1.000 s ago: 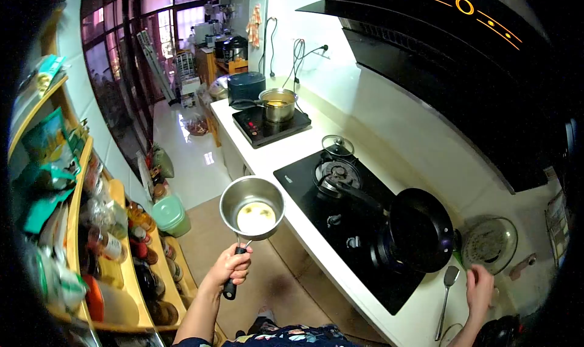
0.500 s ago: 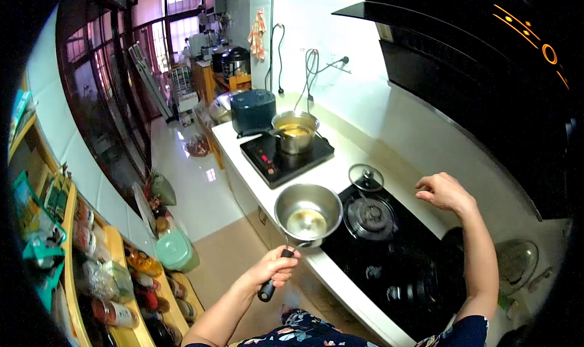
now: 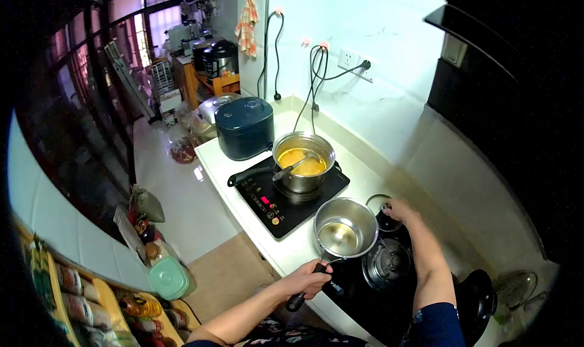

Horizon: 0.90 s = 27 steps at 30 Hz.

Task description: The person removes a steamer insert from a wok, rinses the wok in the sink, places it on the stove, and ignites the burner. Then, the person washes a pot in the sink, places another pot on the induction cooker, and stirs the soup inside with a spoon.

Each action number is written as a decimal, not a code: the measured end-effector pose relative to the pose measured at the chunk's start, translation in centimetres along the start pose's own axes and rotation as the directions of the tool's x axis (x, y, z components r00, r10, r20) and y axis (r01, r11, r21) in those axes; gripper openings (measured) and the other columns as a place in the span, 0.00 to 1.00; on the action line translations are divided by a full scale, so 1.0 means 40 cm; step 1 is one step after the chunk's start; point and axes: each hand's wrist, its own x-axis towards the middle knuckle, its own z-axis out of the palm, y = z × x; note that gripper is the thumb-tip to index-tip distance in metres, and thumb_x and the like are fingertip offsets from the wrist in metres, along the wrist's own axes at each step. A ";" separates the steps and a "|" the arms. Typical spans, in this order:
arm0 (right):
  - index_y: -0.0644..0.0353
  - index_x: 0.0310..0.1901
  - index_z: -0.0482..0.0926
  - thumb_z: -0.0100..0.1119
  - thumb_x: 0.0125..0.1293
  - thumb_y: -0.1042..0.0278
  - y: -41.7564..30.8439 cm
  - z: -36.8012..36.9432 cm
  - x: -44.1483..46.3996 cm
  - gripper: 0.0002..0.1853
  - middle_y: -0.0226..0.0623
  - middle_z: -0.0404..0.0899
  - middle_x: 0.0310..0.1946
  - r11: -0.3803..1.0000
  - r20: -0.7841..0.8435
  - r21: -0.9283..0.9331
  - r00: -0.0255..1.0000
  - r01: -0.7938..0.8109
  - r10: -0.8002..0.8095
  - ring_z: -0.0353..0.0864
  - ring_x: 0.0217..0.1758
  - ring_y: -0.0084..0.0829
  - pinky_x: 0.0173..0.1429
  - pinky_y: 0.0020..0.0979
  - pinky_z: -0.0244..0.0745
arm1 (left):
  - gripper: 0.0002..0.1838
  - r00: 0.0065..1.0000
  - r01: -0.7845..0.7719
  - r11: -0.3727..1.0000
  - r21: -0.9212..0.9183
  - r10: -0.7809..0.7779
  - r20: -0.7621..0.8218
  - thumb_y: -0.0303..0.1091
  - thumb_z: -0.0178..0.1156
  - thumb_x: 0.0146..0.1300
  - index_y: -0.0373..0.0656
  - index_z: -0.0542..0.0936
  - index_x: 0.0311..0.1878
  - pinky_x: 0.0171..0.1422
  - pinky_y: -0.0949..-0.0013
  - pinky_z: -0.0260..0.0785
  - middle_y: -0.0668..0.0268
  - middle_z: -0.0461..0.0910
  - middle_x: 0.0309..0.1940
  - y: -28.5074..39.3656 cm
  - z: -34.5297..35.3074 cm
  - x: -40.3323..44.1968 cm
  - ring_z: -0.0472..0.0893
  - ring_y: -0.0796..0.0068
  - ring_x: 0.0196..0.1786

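My left hand (image 3: 308, 281) is wrapped round the black handle of a steel saucepan (image 3: 345, 228), held over the counter's front edge beside the gas burner (image 3: 388, 263). A little pale liquid shows in its bottom. My right hand (image 3: 401, 210) has its fingers closed on the knob of a small glass lid (image 3: 380, 210) behind the saucepan. Further left, a steel pot (image 3: 304, 175) of orange-yellow food, with a ladle (image 3: 295, 165) in it, stands on the black induction cooker (image 3: 277, 210), whose red display is lit.
A dark blue appliance (image 3: 244, 128) stands at the counter's far left end. Cords hang on the wall behind. The dark wok (image 3: 479, 304) and a large glass lid (image 3: 516, 287) are at the right. Jars fill the shelves (image 3: 103, 298) at lower left.
The view has turned and moved toward the induction cooker. My left hand has carried the saucepan over the counter. My right hand has gone from the right side to the small lid and closed on its knob.
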 end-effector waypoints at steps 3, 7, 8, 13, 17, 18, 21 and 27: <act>0.55 0.50 0.79 0.63 0.56 0.64 -0.007 0.044 0.026 0.19 0.49 0.81 0.43 0.996 -0.067 -0.032 0.994 -0.088 0.086 0.79 0.49 0.48 0.55 0.44 0.73 | 0.13 0.994 0.026 1.000 -0.010 -0.025 0.106 0.32 0.54 0.67 0.49 0.63 0.50 0.18 0.75 0.48 0.78 0.57 0.16 0.041 -0.073 0.089 0.54 0.86 0.14; 0.56 0.44 0.81 0.63 0.55 0.68 0.010 0.059 0.020 0.13 0.47 0.82 0.38 0.991 -0.242 0.044 0.961 -0.129 0.136 0.80 0.44 0.46 0.51 0.42 0.75 | 0.12 0.983 0.095 0.995 -0.010 -0.092 0.158 0.33 0.52 0.69 0.51 0.64 0.53 0.17 0.75 0.50 0.78 0.55 0.16 0.092 -0.124 0.173 0.56 0.86 0.14; 0.56 0.43 0.81 0.63 0.55 0.69 0.027 0.058 0.018 0.12 0.47 0.82 0.38 0.989 -0.288 0.072 0.946 -0.131 0.147 0.81 0.44 0.46 0.50 0.42 0.75 | 0.12 0.981 0.103 0.994 -0.037 -0.095 0.172 0.33 0.53 0.69 0.50 0.63 0.51 0.16 0.74 0.50 0.77 0.57 0.16 0.101 -0.133 0.196 0.57 0.86 0.14; 0.57 0.49 0.78 0.59 0.59 0.73 0.020 -0.114 -0.068 0.15 0.45 0.77 0.45 0.928 -0.438 -0.062 0.845 -0.368 0.306 0.77 0.49 0.47 0.51 0.42 0.73 | 0.09 0.969 0.146 0.982 -0.121 -0.117 0.218 0.32 0.56 0.65 0.52 0.65 0.42 0.15 0.73 0.53 0.76 0.60 0.17 0.131 -0.164 0.340 0.59 0.84 0.13; 0.58 0.51 0.76 0.58 0.60 0.73 -0.044 -0.248 -0.136 0.16 0.44 0.73 0.47 0.929 -0.518 -0.053 0.806 -0.365 0.287 0.75 0.51 0.47 0.52 0.43 0.72 | 0.09 0.972 0.163 0.982 -0.097 -0.143 0.184 0.30 0.55 0.64 0.52 0.64 0.40 0.15 0.74 0.53 0.77 0.60 0.17 0.155 -0.174 0.463 0.59 0.85 0.13; 0.58 0.51 0.76 0.58 0.60 0.74 -0.056 -0.264 -0.141 0.16 0.45 0.73 0.47 0.943 -0.543 -0.062 0.803 -0.328 0.243 0.75 0.51 0.47 0.52 0.43 0.72 | 0.08 0.975 0.158 0.982 -0.099 -0.139 0.175 0.31 0.55 0.64 0.52 0.64 0.40 0.16 0.74 0.53 0.77 0.60 0.17 0.173 -0.167 0.477 0.59 0.86 0.13; 0.58 0.52 0.76 0.59 0.59 0.74 -0.128 -0.278 -0.120 0.17 0.44 0.73 0.46 0.971 -0.534 -0.007 0.822 -0.241 0.200 0.74 0.51 0.47 0.53 0.42 0.71 | 0.07 0.974 0.164 0.981 -0.104 -0.145 0.174 0.31 0.54 0.64 0.51 0.65 0.38 0.16 0.74 0.54 0.77 0.60 0.17 0.193 -0.162 0.529 0.59 0.86 0.14; 0.57 0.51 0.77 0.60 0.55 0.80 -0.246 -0.229 0.008 0.19 0.44 0.75 0.49 0.990 -0.472 0.072 0.870 -0.122 0.141 0.74 0.53 0.47 0.58 0.41 0.69 | 0.03 0.980 0.143 0.989 -0.041 -0.136 0.148 0.31 0.48 0.67 0.49 0.65 0.41 0.17 0.76 0.53 0.79 0.59 0.17 0.205 -0.148 0.597 0.57 0.87 0.15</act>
